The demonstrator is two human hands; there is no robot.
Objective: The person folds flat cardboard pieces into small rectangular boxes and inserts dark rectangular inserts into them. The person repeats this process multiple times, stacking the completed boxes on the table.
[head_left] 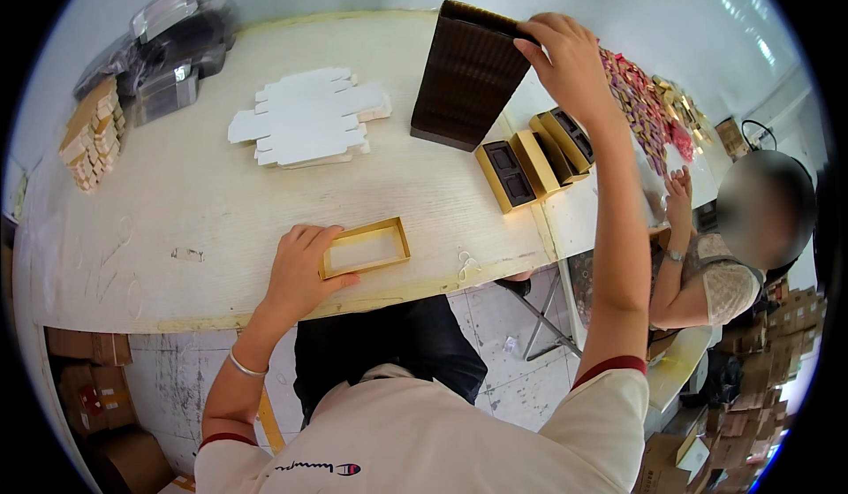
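My left hand (299,271) grips the left end of a shallow open gold box (404,238) near the table's front edge, thumb along the near side and fingers at the far side. The inside of the box is pale, and no insert shows in it. My right hand (572,68) reaches far forward to a tall stack of black plastic trays (468,79). Its thumb and fingers close on the stack's upper right corner; whether they pinch one tray or several I cannot tell. Just right of the stack stand gold boxes (519,195), some with black inserts in them.
Flat white box blanks (309,114) lie piled mid-table. At the left are stacked folded gold-and-white cartons (93,136) and clear plastic packaging (168,87). Wrapped sweets (636,96) are heaped at the far right, where another person (707,273) sits.
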